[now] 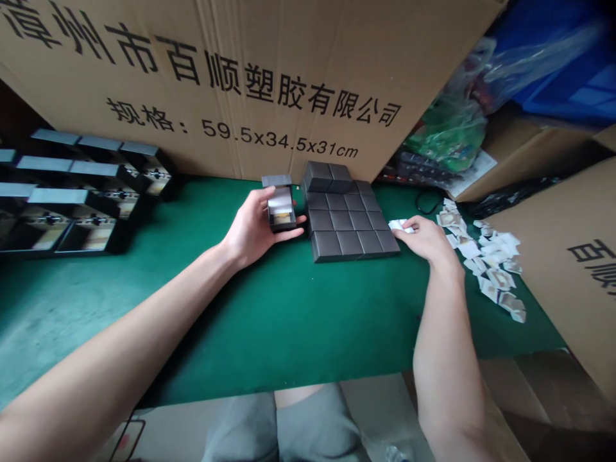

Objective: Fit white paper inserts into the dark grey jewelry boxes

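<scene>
My left hand [253, 228] grips a small dark hinged box [282, 224] whose lid stands up. A white lining and a yellowish patch show inside it. Just right of it sits a block of closed dark boxes [349, 221], set in rows, with two more stacked on the back left corner. Off the right side of that block, my right hand [423, 237] pinches a small folded white piece [400, 225] between thumb and fingers. Several similar white folded pieces [493, 256] lie in a loose heap beyond my right wrist.
Open dark boxes with shiny metal parts [91, 199] stand in rows at the left. A large printed carton [231, 77] walls off the back of the green table [289, 333]. Another carton [572, 256] stands at the right, with plastic bags [447, 131] behind.
</scene>
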`<move>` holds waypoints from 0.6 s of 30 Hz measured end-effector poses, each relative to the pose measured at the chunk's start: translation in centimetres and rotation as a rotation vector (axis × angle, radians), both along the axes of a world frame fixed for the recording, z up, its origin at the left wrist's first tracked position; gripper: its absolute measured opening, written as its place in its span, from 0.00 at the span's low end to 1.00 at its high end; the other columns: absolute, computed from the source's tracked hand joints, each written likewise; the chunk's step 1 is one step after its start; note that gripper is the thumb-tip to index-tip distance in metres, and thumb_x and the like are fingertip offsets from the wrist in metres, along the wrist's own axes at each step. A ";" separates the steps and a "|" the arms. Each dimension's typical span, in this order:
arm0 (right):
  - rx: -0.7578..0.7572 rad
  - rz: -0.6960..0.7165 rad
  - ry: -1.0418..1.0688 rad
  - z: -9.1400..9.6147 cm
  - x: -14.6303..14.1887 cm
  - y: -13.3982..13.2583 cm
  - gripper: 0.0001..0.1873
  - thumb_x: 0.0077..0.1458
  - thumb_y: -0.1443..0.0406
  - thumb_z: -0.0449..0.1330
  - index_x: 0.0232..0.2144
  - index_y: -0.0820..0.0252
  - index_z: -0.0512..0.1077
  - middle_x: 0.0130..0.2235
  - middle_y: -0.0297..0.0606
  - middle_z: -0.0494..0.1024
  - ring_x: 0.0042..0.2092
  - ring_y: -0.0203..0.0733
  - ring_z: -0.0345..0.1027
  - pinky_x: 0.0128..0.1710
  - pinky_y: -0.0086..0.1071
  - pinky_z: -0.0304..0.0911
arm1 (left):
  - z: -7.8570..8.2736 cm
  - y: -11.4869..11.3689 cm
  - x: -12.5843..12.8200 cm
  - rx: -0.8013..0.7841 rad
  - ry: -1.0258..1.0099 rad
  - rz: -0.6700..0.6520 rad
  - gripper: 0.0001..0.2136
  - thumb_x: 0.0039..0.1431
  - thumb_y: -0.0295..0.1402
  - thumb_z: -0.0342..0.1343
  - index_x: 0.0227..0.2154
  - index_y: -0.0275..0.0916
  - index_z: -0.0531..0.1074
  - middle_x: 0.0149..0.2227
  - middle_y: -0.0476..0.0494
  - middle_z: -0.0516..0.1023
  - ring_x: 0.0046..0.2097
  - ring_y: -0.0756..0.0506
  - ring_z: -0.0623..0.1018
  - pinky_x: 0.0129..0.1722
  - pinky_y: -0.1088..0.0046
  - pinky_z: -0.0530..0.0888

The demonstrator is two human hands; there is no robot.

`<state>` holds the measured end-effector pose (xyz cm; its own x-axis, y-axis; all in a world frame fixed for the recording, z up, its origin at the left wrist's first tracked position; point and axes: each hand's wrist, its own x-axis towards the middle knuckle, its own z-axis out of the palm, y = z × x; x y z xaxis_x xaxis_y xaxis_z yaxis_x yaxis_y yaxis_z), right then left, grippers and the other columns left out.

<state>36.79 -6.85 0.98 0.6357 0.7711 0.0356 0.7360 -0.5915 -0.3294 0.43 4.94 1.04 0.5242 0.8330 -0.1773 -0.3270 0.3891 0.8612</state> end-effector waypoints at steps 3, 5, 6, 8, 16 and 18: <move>0.081 -0.025 -0.020 -0.1 0.0 0.3 0.16 0.45 0.55 0.66 0.36 0.55 0.76 0.45 0.45 0.83 0.49 0.57 0.76 0.51 0.47 0.69 | -0.1 0.2 0.0 0.056 0.029 0.011 0.26 0.59 0.60 0.55 0.45 0.41 0.76 0.51 0.35 0.83 0.52 0.34 0.83 0.48 0.58 0.84; 0.208 -0.029 -0.033 0.2 -0.5 0.6 0.15 0.45 0.57 0.65 0.36 0.55 0.75 0.43 0.44 0.83 0.48 0.55 0.77 0.52 0.48 0.70 | -0.2 0.3 0.0 0.071 0.034 0.022 0.28 0.59 0.63 0.54 0.44 0.42 0.76 0.49 0.35 0.83 0.51 0.35 0.84 0.47 0.60 0.84; 0.290 -0.019 -0.040 0.4 -1.1 0.9 0.15 0.45 0.58 0.65 0.37 0.55 0.74 0.42 0.43 0.83 0.47 0.54 0.78 0.53 0.48 0.70 | -0.3 0.3 0.0 0.074 0.031 0.027 0.29 0.59 0.64 0.53 0.44 0.42 0.76 0.48 0.35 0.83 0.50 0.36 0.84 0.46 0.60 0.84; 0.472 0.043 -0.044 0.8 -3.0 1.4 0.16 0.46 0.60 0.65 0.39 0.55 0.73 0.43 0.42 0.83 0.45 0.50 0.79 0.51 0.46 0.72 | -0.3 0.3 0.0 0.070 0.013 0.022 0.30 0.59 0.65 0.51 0.44 0.42 0.76 0.48 0.35 0.83 0.49 0.35 0.85 0.46 0.59 0.84; 0.890 0.865 -0.198 0.4 -16.4 2.4 0.20 0.56 0.67 0.64 0.52 0.57 0.72 0.49 0.44 0.83 0.49 0.46 0.79 0.47 0.41 0.79 | -0.1 -0.7 -0.2 0.062 -0.011 -0.102 0.29 0.63 0.59 0.47 0.51 0.42 0.76 0.53 0.33 0.82 0.53 0.33 0.82 0.47 0.56 0.83; 0.891 0.991 -0.231 0.0 -18.4 2.2 0.23 0.59 0.70 0.62 0.56 0.57 0.70 0.53 0.46 0.82 0.54 0.46 0.78 0.53 0.43 0.78 | 0.3 -1.1 -0.4 0.061 -0.020 -0.080 0.25 0.65 0.54 0.49 0.50 0.40 0.76 0.52 0.33 0.82 0.54 0.34 0.81 0.47 0.57 0.83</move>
